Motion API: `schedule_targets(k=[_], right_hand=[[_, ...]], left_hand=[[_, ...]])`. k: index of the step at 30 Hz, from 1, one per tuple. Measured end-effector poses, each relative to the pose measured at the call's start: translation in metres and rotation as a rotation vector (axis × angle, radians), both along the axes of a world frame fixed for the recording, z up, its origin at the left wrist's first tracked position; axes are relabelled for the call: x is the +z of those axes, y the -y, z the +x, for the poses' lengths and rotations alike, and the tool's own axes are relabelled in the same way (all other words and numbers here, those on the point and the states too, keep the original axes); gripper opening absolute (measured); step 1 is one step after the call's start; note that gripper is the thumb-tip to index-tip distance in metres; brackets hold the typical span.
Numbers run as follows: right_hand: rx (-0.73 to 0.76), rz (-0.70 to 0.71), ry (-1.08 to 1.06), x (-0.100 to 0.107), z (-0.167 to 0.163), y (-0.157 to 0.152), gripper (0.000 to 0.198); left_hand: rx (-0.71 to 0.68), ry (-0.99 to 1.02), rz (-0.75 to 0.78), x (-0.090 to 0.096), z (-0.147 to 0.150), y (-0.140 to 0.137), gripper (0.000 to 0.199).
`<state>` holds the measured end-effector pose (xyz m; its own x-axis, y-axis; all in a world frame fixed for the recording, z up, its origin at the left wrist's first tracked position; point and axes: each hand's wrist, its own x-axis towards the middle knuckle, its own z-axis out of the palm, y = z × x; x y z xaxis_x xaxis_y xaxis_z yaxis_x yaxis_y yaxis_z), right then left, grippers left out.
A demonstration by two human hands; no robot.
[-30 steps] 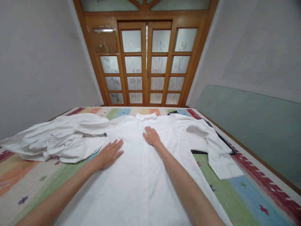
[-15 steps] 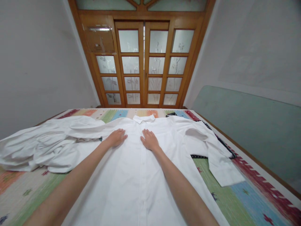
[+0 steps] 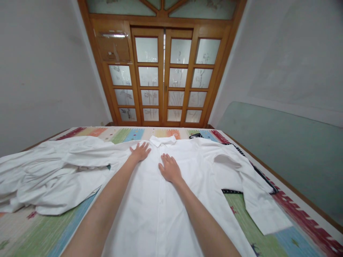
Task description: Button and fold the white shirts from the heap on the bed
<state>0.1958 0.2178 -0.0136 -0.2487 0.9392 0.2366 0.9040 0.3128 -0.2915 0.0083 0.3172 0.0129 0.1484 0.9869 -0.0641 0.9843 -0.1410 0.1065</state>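
Note:
A white button-up shirt [image 3: 150,210] lies spread out front side up, its collar [image 3: 162,141] at the far end. My left hand [image 3: 140,151] rests on the shirt just below the collar's left side, fingers spread. Flat on the chest beside the button placket lies my right hand [image 3: 170,167], its fingers stretched out and a little apart. The shirt's right-side sleeve [image 3: 264,203] reaches out over the striped cloth. At the left, the other sleeve runs toward a crumpled heap of white fabric [image 3: 53,171].
Beneath the shirt is a colourful striped cover [image 3: 40,232] on a table or bed. A dark patterned fabric [image 3: 232,191] shows under the right sleeve. Wooden glass-paned doors [image 3: 163,78] stand beyond the far edge. A pale green panel [image 3: 278,150] leans along the right wall.
My left hand has moved forward and slightly right, toward the collar, and its fingers have spread. My right hand stays on the chest. The camera view has shifted a little.

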Motion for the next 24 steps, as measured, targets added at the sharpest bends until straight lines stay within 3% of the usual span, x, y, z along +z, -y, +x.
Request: schedule_targets(k=[4, 9, 14, 24], right_hand=[[0.001, -0.009, -0.012, 0.000, 0.000, 0.000, 0.053], [-0.009, -0.004, -0.010, 0.001, -0.001, 0.000, 0.052], [-0.013, 0.013, -0.024, -0.001, -0.002, 0.000, 0.052], [-0.026, 0.006, -0.030, 0.001, -0.002, 0.000, 0.051]], left_hand=[[0.111, 0.007, 0.009, -0.001, -0.007, -0.009, 0.070], [0.158, -0.014, 0.116, 0.003, -0.005, -0.022, 0.060], [0.057, 0.055, 0.259, -0.001, 0.004, -0.035, 0.052], [0.042, 0.166, 0.233, -0.009, 0.016, -0.056, 0.040]])
